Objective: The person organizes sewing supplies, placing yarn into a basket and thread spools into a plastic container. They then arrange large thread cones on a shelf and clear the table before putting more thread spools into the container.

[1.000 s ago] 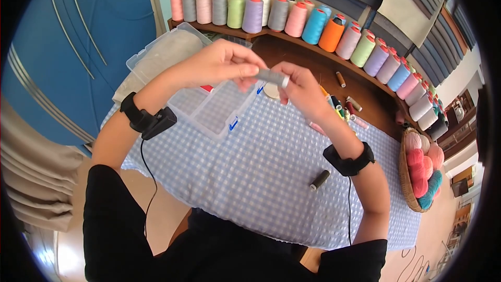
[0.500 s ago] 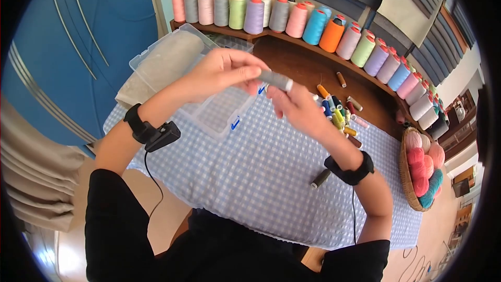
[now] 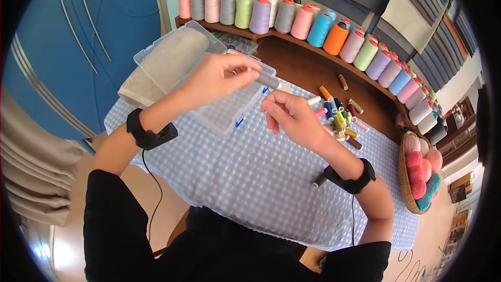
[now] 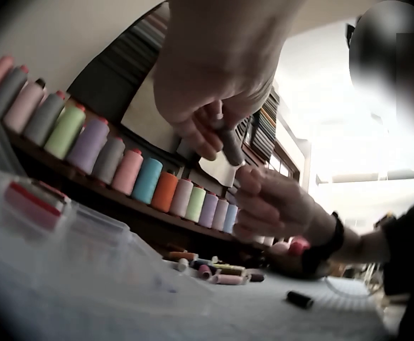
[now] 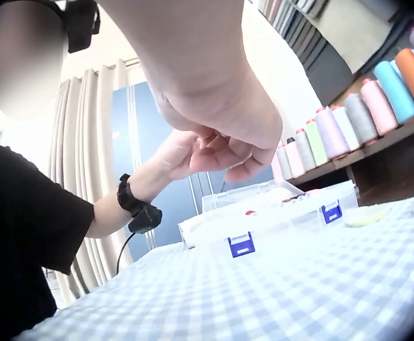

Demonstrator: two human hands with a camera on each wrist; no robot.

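A small grey spool is up in the air, over the side of the clear box that has blue clips. The left hand pinches one end of the spool with its thumb and fingers, so the spool pokes out past the fingertips and leans a bit down toward the other hand. The right hand is just beside the spool's white end, out past the clips of the box. Its fingers are curled, but I cannot tell if they pinch a thread or touch the spool. The box is open, with its see-through lid tipped back behind it. To the right of the box is a pile of little spools in many colours. A dark spool lies nearer the person than the box, by the right wrist band. Under the box, a blue and white checked cloth covers the counter. Big thread cones stand on a shelf behind the box, and a basket of yarn sits far to its right.
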